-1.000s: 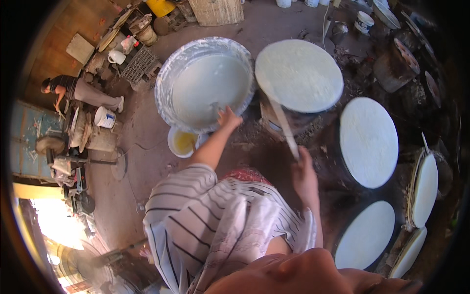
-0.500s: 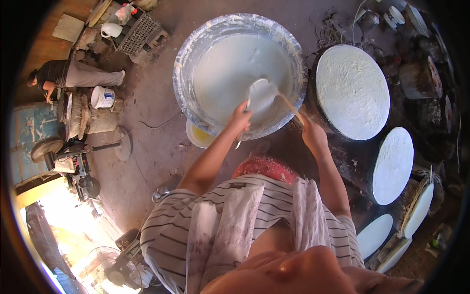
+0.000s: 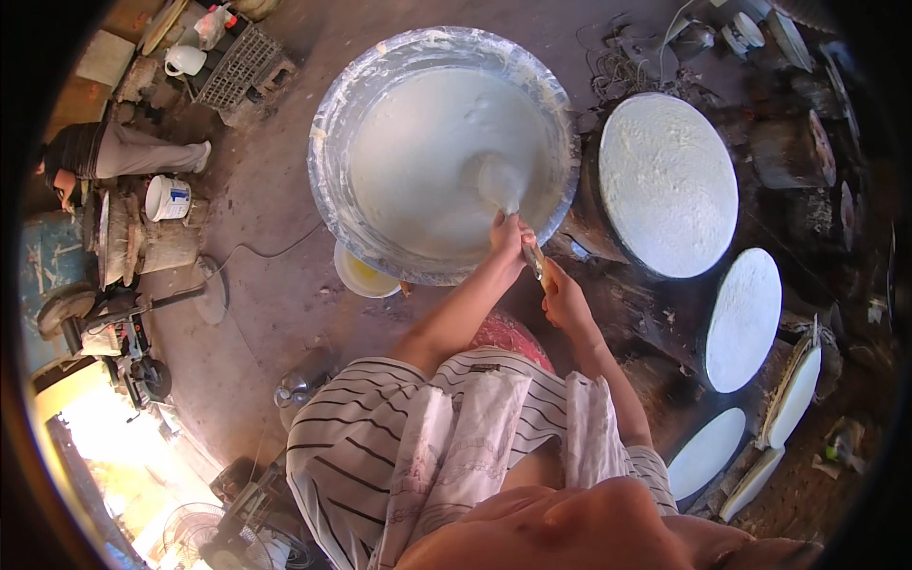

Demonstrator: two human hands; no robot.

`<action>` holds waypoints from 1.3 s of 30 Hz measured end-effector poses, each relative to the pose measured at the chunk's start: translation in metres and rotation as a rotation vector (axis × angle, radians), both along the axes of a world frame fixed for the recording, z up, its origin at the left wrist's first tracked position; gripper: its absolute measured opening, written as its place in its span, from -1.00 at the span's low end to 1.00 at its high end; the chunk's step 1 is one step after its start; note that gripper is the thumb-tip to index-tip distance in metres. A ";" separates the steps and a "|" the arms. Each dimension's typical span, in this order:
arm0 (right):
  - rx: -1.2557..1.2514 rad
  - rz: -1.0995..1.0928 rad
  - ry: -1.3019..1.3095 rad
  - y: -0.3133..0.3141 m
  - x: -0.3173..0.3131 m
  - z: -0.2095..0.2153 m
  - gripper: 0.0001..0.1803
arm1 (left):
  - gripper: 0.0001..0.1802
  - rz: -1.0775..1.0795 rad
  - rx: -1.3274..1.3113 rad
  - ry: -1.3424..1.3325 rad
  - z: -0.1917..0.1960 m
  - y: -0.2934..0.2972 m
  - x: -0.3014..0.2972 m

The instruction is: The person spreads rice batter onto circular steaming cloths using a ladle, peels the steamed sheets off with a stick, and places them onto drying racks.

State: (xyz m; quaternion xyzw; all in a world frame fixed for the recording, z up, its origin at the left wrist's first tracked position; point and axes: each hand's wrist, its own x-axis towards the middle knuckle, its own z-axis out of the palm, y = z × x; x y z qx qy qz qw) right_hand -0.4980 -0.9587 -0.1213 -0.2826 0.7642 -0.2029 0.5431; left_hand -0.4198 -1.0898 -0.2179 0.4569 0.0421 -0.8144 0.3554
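In front of me a large blue-grey tub [image 3: 328, 171] holds thick white batter [image 3: 418, 142]. My left hand [image 3: 511, 237] is closed round the handle of a ladle, over the tub's near right rim. The ladle's bowl [image 3: 501, 180] is blurred and sits at the batter's surface. Close beside, lower right, my right hand [image 3: 566, 299] grips a pale wooden stick [image 3: 537, 260]. Its upper end meets my left hand; whether it touches the ladle handle I cannot tell.
Right of the tub stand several drum-like stands topped with round white discs, a large one [image 3: 670, 185] and a smaller one [image 3: 744, 320]. A yellow-bottomed bowl [image 3: 366, 275] sits beside the tub. At far left are another person [image 3: 142, 152], a white bucket [image 3: 168, 198] and a crate [image 3: 237, 71].
The ladle's bowl has gone from above the batter to its surface. My left hand has moved right and up along it, and my right hand has come down and left, so both are close together.
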 end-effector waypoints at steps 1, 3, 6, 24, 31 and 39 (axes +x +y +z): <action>-0.039 -0.067 -0.078 0.008 0.002 0.008 -0.45 | -0.89 0.024 0.025 0.053 0.014 0.004 0.001; -0.141 -0.199 -0.246 0.027 0.010 0.025 -0.46 | -0.90 0.063 0.054 0.152 0.048 0.008 0.006; -0.250 -0.397 -0.406 0.044 0.024 0.065 -0.47 | -0.74 -0.009 0.068 0.661 0.098 0.011 0.041; -1.329 -0.264 -0.589 -0.012 0.050 0.316 -0.50 | -0.60 -0.667 -0.560 1.580 0.465 -0.078 0.082; -0.690 -0.542 -0.770 -0.010 0.064 0.161 -0.53 | -0.61 -0.506 0.098 1.144 0.277 -0.095 0.131; -0.907 -0.479 -0.827 0.070 0.046 0.175 -0.52 | -0.74 -0.613 -0.473 0.682 0.322 -0.073 0.175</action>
